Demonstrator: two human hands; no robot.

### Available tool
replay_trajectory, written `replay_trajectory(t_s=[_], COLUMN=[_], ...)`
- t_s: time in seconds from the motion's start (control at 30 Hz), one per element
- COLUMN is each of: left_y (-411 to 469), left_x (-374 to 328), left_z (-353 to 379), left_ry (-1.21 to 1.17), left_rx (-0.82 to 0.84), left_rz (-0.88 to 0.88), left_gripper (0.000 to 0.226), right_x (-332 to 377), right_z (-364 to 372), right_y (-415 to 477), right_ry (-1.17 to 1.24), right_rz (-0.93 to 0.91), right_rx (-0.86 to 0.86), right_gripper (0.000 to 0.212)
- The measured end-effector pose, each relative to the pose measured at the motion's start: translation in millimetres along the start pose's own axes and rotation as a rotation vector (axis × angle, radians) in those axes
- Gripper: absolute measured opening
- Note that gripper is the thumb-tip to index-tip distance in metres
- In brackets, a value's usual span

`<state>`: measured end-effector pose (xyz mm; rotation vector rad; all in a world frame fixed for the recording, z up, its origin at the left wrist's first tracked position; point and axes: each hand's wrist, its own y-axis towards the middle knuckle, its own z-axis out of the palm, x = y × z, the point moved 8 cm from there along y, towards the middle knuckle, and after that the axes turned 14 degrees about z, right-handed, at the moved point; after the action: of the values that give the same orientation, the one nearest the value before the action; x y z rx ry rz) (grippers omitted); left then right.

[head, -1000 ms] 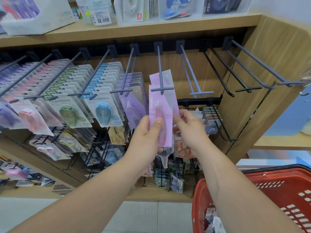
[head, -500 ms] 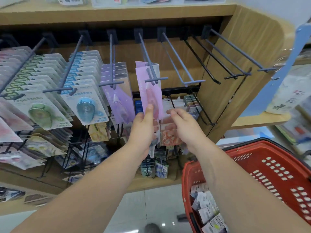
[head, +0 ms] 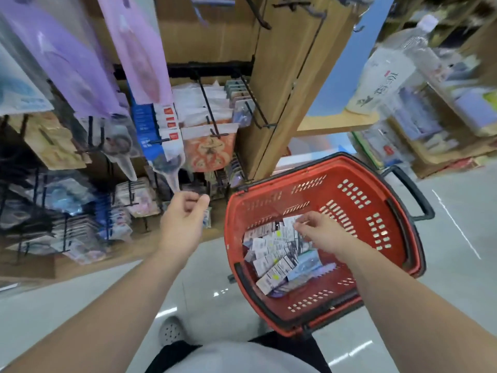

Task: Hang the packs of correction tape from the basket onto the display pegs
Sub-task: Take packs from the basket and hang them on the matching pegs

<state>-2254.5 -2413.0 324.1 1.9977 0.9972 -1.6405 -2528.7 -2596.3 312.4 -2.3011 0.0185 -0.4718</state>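
Left hand (head: 185, 219): raised mid-frame, back toward the camera, fingers loosely curled, thumb tip near the forefinger, nothing held.
Left forearm (head: 107, 305): bare, extended forward and up from the lower left corner, wrist straight.
Right hand (head: 320, 232): lower and further right, palm down, fingers bent downward with tips bunched together; whether they pinch anything cannot be told.
Right forearm (head: 403, 305): bare, reaching forward from the lower right corner, wrist slightly dropped.
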Motion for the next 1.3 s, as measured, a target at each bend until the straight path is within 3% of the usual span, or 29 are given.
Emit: replay_trajectory(t_s=[0.17, 0.3, 0.4, 0.53, 0.73, 0.83, 0.97, 1.23, 1.3], left_y=[-40, -68, -85, -97, -99, -101, -102, -101, -103], left_x=[64, 100, 98, 103, 106, 108, 107, 108, 99], left_z=[58, 98, 125, 136, 141, 144, 145, 146, 144], left_ry=[0.127, 0.155, 0.131, 0.254, 0.530, 0.541, 0.564, 0.582, 0.699], left_rx=[0.040, -0.059, -0.134, -0.178, -0.187, -0.181, -0.177, -0.172, -0.180], left_rz=[-0.113, -0.196, -0.158, -0.140, -0.173, -0.197, -0.210, -0.216, -0.132], left_gripper=[0.041, 0.060, 0.044, 0.068, 0.090, 0.094, 0.097, 0.097, 0.091], right_x=[-57, -82, -97, -110, -146, -167, -169, -125, -106], right_z=[7, 13, 25, 56, 114, 128, 135, 109, 101], right_y=[59, 112, 149, 182, 201, 210, 218, 226, 219], right_ry=[-0.188, -0.331, -0.422, -0.517, -0.929, -1.153, -1.168, -0.919, -0.838], right_rz=[0.038, -0.015, -0.078, -0.100, -0.170, -0.255, -0.380, -0.504, -0.577], right_rx=[0.125, 0.240, 0.307, 0.416, 0.701, 0.686, 0.662, 0.489, 0.467], right_gripper=[0.040, 0.041, 0.043, 0.043, 0.063, 0.068, 0.036, 0.020, 0.017])
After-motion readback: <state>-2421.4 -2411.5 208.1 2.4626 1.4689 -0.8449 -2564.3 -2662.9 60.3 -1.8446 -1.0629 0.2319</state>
